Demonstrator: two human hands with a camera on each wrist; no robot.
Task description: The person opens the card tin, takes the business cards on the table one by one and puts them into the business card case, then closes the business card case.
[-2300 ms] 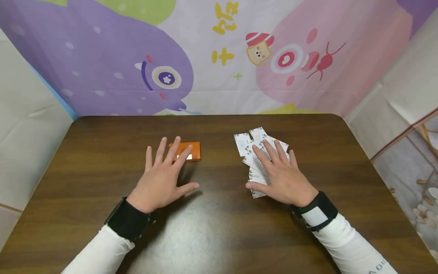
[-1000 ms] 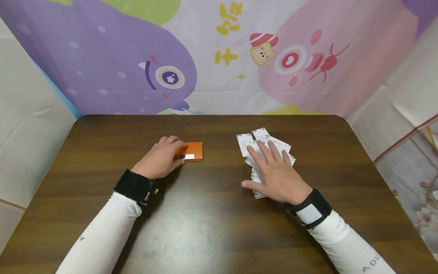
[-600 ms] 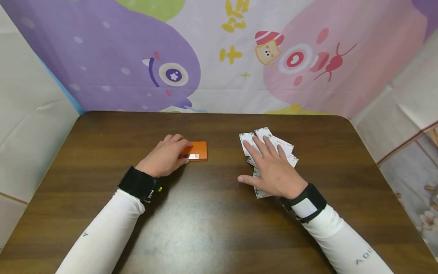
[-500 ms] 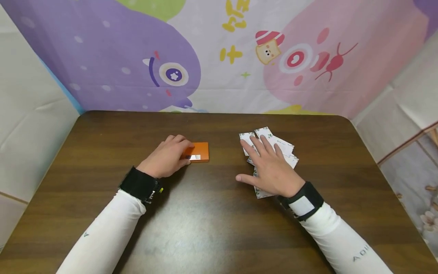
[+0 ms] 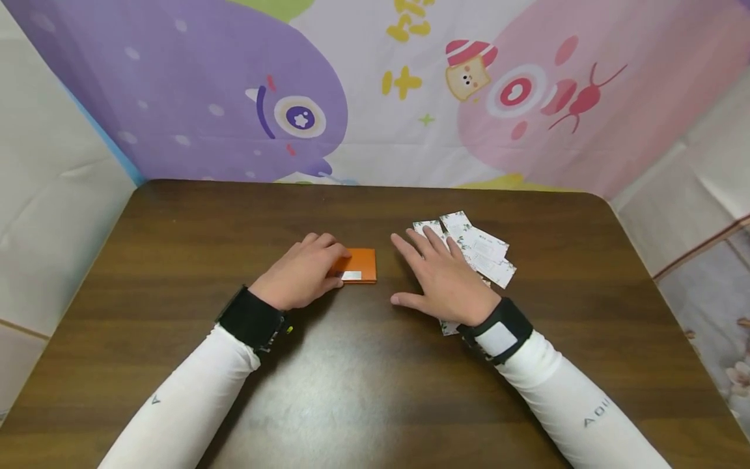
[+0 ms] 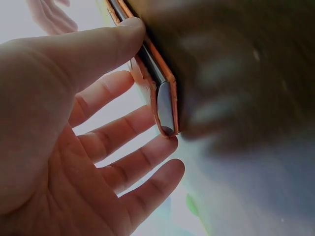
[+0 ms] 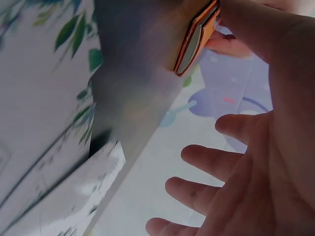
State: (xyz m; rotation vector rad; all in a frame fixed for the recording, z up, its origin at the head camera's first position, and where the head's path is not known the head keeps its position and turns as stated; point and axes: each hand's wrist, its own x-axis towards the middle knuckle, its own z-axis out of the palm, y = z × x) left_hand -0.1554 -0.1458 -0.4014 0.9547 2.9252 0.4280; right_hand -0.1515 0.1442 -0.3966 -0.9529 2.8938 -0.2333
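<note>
A flat orange wallet [image 5: 364, 265] with a white label lies on the wooden table, left of centre. My left hand [image 5: 299, 273] grips its left end, thumb along the near edge and fingers on the far side. Seen from the left wrist, the wallet [image 6: 165, 105] shows folded orange edges with a grey inner layer. My right hand [image 5: 448, 280] is spread palm down over the left part of several white cards [image 5: 486, 247] printed with green leaves, partly hiding them. Its fingers [image 7: 199, 194] appear straight and apart in the right wrist view, holding nothing.
The dark brown table [image 5: 351, 404] reaches back to a cloth [image 5: 381, 150] printed with purple and pink cartoon figures. Pale sheets [image 5: 64, 163] hang at both sides. Each wrist wears a black band [image 5: 252, 319].
My left hand came down onto the wallet's left end, gripped it and slid it rightward. My right hand has shifted left, uncovering more cards on the right. The head view has tilted slightly.
</note>
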